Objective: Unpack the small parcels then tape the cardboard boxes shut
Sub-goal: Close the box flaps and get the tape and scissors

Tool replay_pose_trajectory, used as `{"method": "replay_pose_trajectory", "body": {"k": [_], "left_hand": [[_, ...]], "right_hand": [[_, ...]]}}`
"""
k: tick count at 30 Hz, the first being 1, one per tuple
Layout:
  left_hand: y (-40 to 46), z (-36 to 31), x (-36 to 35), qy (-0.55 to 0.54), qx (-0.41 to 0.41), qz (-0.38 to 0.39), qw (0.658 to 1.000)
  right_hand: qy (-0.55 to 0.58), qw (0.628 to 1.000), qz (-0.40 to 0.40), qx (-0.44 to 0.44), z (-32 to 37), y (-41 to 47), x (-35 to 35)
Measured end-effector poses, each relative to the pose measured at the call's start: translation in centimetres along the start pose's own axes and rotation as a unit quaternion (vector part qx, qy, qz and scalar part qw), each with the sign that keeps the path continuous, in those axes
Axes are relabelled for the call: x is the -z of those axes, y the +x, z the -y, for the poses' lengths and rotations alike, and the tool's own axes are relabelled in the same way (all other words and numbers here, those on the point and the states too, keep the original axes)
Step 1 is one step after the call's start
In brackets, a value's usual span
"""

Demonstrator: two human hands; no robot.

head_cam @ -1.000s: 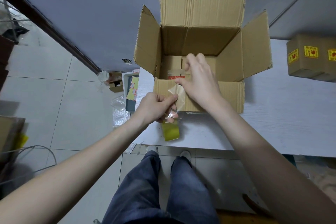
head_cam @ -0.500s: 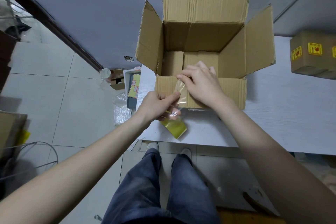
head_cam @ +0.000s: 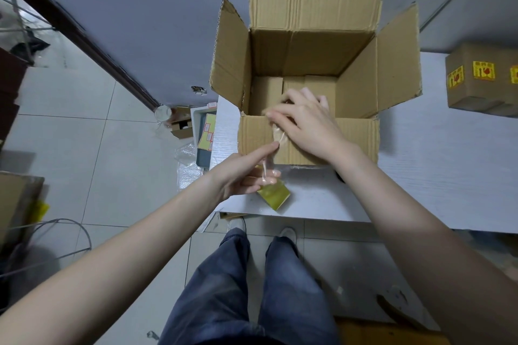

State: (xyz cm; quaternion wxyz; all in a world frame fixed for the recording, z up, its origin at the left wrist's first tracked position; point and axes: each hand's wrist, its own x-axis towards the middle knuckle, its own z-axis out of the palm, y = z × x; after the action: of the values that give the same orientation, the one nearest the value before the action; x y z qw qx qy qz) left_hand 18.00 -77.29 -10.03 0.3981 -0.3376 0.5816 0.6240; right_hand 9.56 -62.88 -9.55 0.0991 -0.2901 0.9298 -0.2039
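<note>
From where I sit, my left hand point(head_cam: 246, 173) reaches in low from the left, thumb up and fingers curled round a roll of yellowish tape point(head_cam: 274, 195) just above the white table point(head_cam: 437, 176). A clear strip runs up to my right hand point(head_cam: 305, 123) — fingers bent, pinching its end at the near flap of the open cardboard box point(head_cam: 314, 45), which stands on the table with all flaps up.

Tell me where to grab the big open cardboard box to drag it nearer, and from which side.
Grip the big open cardboard box by its near flap, from the table-edge side. That flap hangs folded down outside the front wall, a free edge to pinch; the other three flaps stand up and would likely bend.
</note>
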Motion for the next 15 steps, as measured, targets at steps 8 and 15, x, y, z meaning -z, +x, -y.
{"method": "replay_pose_trajectory", "body": {"k": [8,15], "left_hand": [[-0.3,0.6,0.3,-0.085,0.027,0.031,0.996],[-0.7,1.1,-0.1,-0.057,-0.071,-0.001,0.996]], "right_hand": [[-0.031,0.999,-0.034,-0.010,0.6,-0.6,-0.1],[-0.012,0.997,0.062,0.044,-0.5,-6.0,0.2]]}}
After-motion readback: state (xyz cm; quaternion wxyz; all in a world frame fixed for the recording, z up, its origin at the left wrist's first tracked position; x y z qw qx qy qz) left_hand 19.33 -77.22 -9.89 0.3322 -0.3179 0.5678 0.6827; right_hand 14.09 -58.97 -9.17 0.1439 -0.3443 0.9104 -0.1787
